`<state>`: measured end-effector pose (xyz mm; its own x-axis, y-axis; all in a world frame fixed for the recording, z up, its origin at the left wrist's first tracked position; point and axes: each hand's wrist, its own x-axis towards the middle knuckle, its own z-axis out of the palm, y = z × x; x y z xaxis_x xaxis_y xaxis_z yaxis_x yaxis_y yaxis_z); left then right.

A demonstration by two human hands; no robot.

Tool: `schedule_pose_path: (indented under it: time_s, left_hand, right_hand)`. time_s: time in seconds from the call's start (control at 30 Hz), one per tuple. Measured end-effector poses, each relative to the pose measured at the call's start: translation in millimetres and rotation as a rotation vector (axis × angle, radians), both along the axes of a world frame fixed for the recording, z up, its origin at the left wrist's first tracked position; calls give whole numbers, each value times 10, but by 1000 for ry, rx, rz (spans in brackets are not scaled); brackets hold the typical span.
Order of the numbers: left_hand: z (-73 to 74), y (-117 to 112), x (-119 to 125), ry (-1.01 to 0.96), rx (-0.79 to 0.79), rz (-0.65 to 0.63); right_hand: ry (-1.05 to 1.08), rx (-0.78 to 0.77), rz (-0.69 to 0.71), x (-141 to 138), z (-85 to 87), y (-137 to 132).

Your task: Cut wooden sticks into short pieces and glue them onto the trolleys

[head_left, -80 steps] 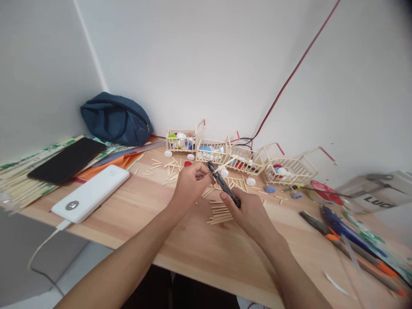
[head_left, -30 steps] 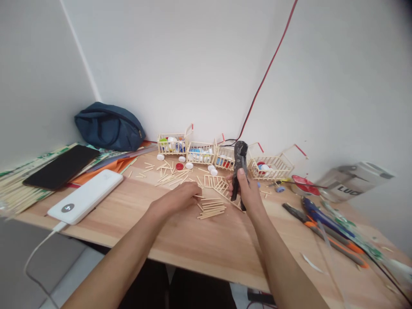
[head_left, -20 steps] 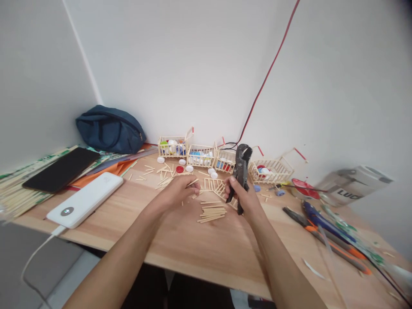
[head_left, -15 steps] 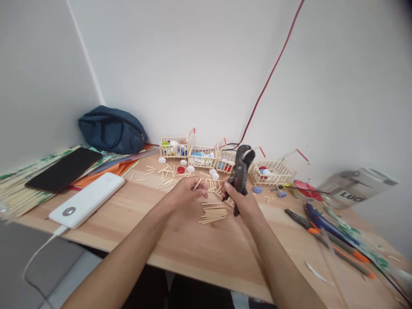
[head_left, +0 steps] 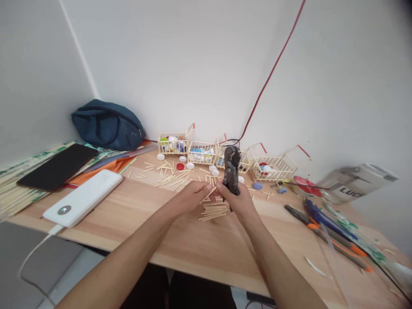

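My right hand (head_left: 238, 202) grips dark cutting pliers (head_left: 231, 171) by the handles, jaws pointing up. My left hand (head_left: 192, 198) pinches a thin wooden stick (head_left: 207, 195) and holds it against my right hand's thumb. Both hands hover just above a small pile of cut sticks (head_left: 213, 212) on the wooden desk (head_left: 180, 240). A flat ladder-like stick frame (head_left: 212, 180) lies just behind the hands.
Several little stick carts (head_left: 202, 152) with bottle caps line the wall. Loose sticks (head_left: 170, 176) and caps are scattered before them. At left lie a white power bank (head_left: 83, 198), a black phone (head_left: 59, 166) and a blue bag (head_left: 107, 125). Tools (head_left: 325, 229) lie at right.
My left hand picked a stick from the desk and brought it to my right hand. The pliers moved left and slightly lower, closer to the left hand.
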<state>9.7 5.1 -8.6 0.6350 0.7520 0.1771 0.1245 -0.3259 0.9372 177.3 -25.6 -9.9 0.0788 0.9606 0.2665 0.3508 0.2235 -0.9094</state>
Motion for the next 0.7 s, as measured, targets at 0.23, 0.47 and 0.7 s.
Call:
schedule_pose_path:
  time_s: [0.23,0.47,0.7]
  left_hand:
    - [-36,9,17,-1,14,123]
    - [9,-35,68,2,31,233]
    - [36,-37,71,-116,-108,240]
  right_hand:
    - [-120,28,-43,-33,-8,-2]
    - [-162,38,-97,-48,-64,-1]
    - [-159,89,-134,-86,-66,-13]
